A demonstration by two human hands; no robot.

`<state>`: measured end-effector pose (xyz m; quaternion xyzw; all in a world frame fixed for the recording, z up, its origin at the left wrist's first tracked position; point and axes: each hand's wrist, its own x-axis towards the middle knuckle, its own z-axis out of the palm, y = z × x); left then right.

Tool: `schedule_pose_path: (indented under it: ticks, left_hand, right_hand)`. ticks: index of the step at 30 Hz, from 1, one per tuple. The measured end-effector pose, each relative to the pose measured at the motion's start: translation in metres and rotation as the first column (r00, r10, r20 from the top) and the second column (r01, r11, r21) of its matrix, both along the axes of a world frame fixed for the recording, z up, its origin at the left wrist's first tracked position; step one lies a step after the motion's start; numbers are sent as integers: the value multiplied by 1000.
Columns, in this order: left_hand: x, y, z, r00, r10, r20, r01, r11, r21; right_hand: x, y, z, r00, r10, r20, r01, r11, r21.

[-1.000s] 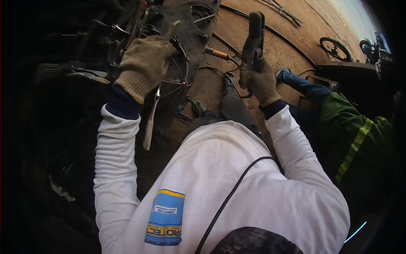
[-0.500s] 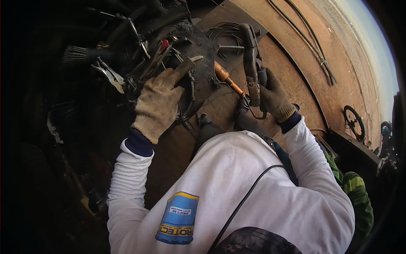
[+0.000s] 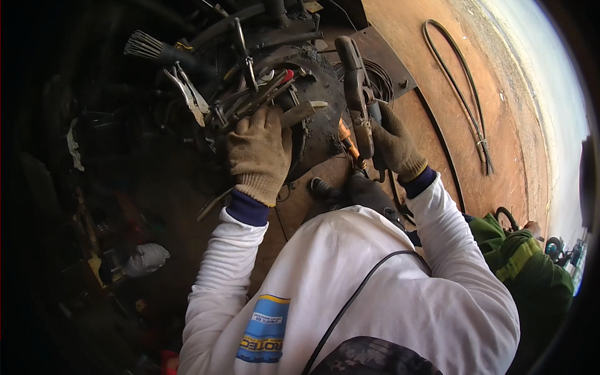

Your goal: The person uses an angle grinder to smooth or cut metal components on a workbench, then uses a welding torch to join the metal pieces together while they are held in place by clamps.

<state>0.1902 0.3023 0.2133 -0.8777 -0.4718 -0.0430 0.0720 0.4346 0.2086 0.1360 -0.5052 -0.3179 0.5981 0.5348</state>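
My left hand (image 3: 257, 149), in a tan knit glove, reaches into a heap of tools on a dark, grimy metal stand (image 3: 322, 81). Its fingertips are lost among the tools, so I cannot make out a grip. Just right of its fingers juts a flat piece with a pale tip (image 3: 304, 112). Locking pliers (image 3: 189, 95) and a stiff brush (image 3: 150, 49) lie beyond it to the left. My gloved right hand (image 3: 397, 145) is closed round the dark grip of a worn brown, long, curved tool (image 3: 357, 94), held upright right of the stand.
An orange-handled tool (image 3: 349, 139) hangs at the stand's right edge. Coiled wire (image 3: 378, 78) lies on a metal plate behind it. A bent length of cable (image 3: 465, 94) rests on the reddish ground. To my right is a person in a green jacket (image 3: 522, 256).
My view has turned, shifting the scene. My left hand has pushed deeper among the tools, its fingertips now hidden. My right hand still holds the brown tool.
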Motion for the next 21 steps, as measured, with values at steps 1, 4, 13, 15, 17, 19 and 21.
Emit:
schedule_pose_path:
  ticks: [1,4,13,15,17,19,21]
  left_hand:
    - [3,0,1,1000,18,-14,-18,1000,-4]
    - [3,2,-4,1000,23,12,-23,1000,-4]
    - [10,-7,-8,968,251,14,-251,967,-37]
    - [11,-9,-12,954,296,38,-294,955,-48]
    - [15,-7,-15,950,303,73,-302,953,-22]
    - [18,-7,-16,945,311,105,-312,950,-5]
    - [21,-5,-16,938,316,145,-320,948,3]
  right_hand:
    - [0,4,-3,1000,-4,-18,5,1000,18]
    - [1,16,-7,995,11,-98,-9,1000,12]
    - [15,55,-14,927,347,-144,-356,934,-39]
    - [18,62,-17,899,399,-179,-408,913,-18]
    - [21,70,-17,865,447,-229,-462,887,-13]
    - [20,75,-16,852,459,-253,-475,880,-3]
    - [20,80,-17,834,484,-266,-504,864,-8]
